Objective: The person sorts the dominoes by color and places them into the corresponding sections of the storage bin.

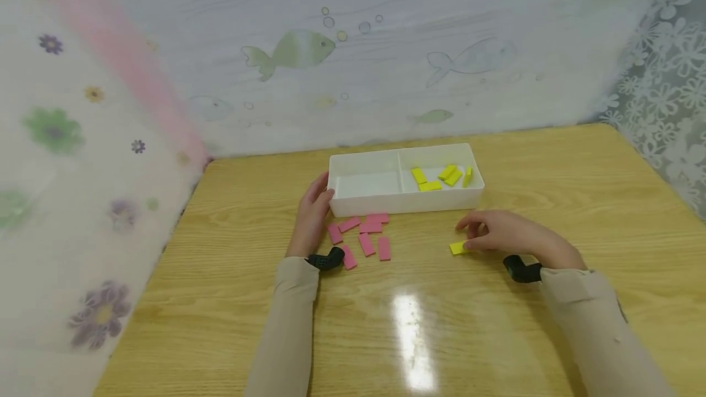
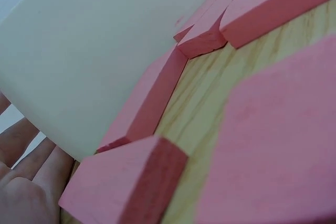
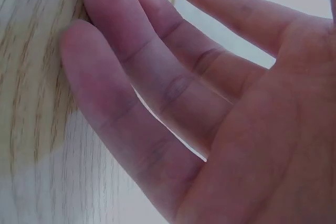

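Note:
A white two-compartment box [image 1: 364, 206] stands on the table. My left hand [image 1: 310, 219] rests against its left end, thumb by the front corner. In the left wrist view, the fingers [image 2: 23, 140] lie beside the box wall. Several pink blocks [image 1: 366, 244] lie loose before the box, near that hand. My right hand [image 1: 507, 234] is low over the table at the right, fingers bent loosely, thumb at a yellow block [image 1: 456, 248] on the tabletop. Only a sliver of yellow shows past the fingertips in the right wrist view. Several yellow blocks [image 1: 430, 186] lie in the right compartment.
The wooden table [image 1: 231, 299] carries a bright reflection at its front middle. Behind it hangs a pale cloth [image 1: 375, 97] with fish drawings; flowered cloth covers the left side. A black wrist device [image 1: 325, 260] extends from the left cuff beside the pink blocks.

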Demonstrator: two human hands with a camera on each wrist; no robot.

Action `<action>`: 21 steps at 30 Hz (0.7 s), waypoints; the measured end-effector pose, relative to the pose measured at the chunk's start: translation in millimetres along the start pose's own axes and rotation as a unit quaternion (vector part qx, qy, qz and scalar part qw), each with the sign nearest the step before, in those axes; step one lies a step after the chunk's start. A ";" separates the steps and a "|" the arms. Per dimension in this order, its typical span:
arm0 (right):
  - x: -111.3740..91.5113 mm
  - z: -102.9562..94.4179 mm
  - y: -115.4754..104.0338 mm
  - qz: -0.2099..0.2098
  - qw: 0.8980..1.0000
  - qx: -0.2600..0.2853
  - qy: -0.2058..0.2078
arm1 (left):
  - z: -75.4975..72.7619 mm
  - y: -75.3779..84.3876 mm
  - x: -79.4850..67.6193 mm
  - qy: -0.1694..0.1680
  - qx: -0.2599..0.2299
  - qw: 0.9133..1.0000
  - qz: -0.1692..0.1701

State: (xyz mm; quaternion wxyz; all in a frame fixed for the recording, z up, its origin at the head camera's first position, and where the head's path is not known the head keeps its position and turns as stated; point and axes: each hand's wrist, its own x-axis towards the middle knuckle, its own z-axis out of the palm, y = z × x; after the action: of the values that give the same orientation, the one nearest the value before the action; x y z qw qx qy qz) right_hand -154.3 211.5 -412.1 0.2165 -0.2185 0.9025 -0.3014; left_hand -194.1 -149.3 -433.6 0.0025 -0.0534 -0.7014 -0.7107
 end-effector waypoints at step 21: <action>4.1 6.5 -5.6 0.009 0.999 -0.049 0.010 | 0.7 -1.1 1.4 -0.002 -0.012 1.000 0.010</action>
State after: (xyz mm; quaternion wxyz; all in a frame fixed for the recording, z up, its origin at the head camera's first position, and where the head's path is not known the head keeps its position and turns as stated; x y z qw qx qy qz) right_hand -152.7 202.4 -414.3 0.1995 -0.2179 0.9202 -0.2568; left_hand -195.5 -148.4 -434.5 0.0076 -0.0615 -0.6922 -0.7190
